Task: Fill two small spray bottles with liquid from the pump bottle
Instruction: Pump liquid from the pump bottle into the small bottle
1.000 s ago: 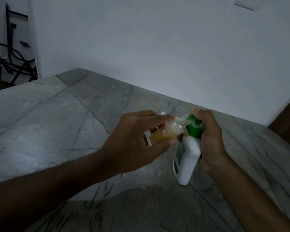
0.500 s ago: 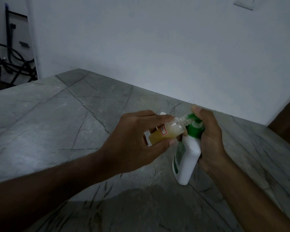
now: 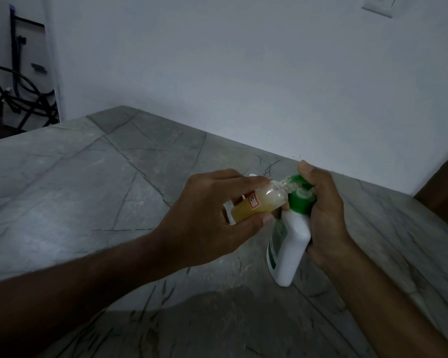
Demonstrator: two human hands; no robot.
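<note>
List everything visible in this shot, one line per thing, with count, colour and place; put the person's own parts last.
small spray bottle: one, clear with yellow liquid, tilted, neck at the pump spout.
pump bottle: one, white with green pump top, tilted, base near the table.
white object: one, mostly hidden behind the left hand; identity unclear.
table: one, grey marble.
wall: white, behind the table.
wall plate: one, white, top right.
black frame: far left, background.
left hand: holds the small spray bottle.
right hand: grips the pump bottle, one fingertip atop the pump.
</note>
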